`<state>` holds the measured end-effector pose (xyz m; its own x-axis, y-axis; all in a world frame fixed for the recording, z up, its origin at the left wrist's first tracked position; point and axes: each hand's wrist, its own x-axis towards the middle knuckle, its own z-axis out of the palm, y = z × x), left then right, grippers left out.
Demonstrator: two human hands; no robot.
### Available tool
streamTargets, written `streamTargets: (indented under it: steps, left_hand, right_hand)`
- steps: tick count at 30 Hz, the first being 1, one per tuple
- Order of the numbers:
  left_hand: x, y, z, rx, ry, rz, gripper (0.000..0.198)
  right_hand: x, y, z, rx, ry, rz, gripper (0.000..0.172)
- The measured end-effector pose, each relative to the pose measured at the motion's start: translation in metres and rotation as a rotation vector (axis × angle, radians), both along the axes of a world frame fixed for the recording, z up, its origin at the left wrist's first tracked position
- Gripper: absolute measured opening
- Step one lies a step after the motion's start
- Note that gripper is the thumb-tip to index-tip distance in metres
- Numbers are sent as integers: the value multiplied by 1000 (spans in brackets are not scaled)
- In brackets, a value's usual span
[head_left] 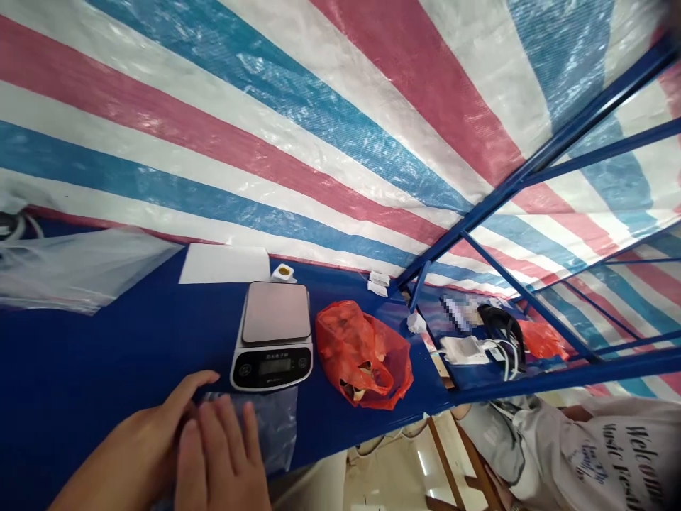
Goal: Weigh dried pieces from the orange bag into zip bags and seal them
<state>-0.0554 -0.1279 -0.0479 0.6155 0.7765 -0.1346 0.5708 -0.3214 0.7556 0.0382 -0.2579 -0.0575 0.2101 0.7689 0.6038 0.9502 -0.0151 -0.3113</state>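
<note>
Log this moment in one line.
left hand at clear plastic bag; right hand flat on it; silver-topped digital scale behind; red plastic bag beside scale

Bright, even daylight glows through the striped tarpaulin [319,128], casting only soft shadows on the worktop [106,369], while wide-angle distortion bends the frame's edges.

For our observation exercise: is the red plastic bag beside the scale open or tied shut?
Open: the red plastic bag gapes toward the camera, and pale things show inside its mouth.
</note>
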Motion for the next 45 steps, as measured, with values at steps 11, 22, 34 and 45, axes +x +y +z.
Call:
streamTargets:
  steps: [11,22,34,45]
  left_hand:
    - [3,-15,13,340,152,-7,38]
    - [-2,-16,1,494,-21,-1,42]
    - [-96,38,7,432,223,196,49]
    - [-118,42,-3,631,218,267,45]
  right_hand:
    - [58,-43,-3,-324,-147,-17,84]
    - [58,-71,4,-132,61,-128,62]
    - [-46,56,45,-343,22,462,82]
    - [-37,82,31,-459,52,455,85]
